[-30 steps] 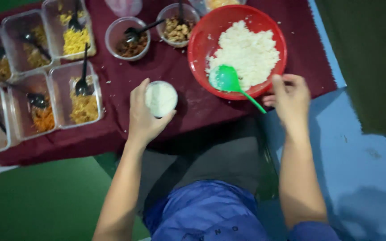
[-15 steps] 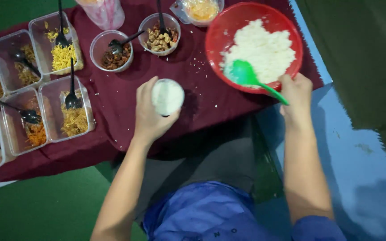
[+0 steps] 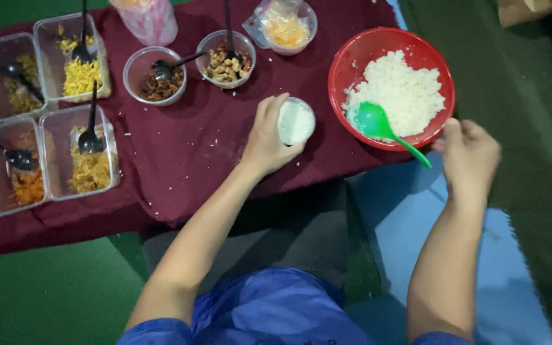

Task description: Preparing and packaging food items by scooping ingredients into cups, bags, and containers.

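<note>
Lying with its bowl sunk in the rice, the green ladle (image 3: 384,128) runs along a slant from the lower left part of the red bowl (image 3: 352,54) down over the rim toward the right of centre of the frame, its thin handle ending just at the fingers (image 3: 450,131) of the right hand (image 3: 471,156). That hand sits directly off the handle's lower right end, so the long axis of the ladle points straight at it; the fingers look curled loosely near the tip, but whether they pinch the handle or only hover beside it I cannot tell. The white rice (image 3: 398,92) is heaped toward the middle and right of the bowl. Just left of the bowl, nearly touching its rim, the left hand (image 3: 266,137) wraps its fingers around a small round cup (image 3: 296,121) filled with something white, holding it over the dark red surface (image 3: 180,160) with its mouth turned up toward the camera. The cup lies to the left of the ladle's bowl, with the red rim between them. Further up and left stand two small round bowls (image 3: 156,76) of brown toppings with black spoons, and at the far left clear rectangular trays (image 3: 75,64) of yellow and orange shreds.
</note>
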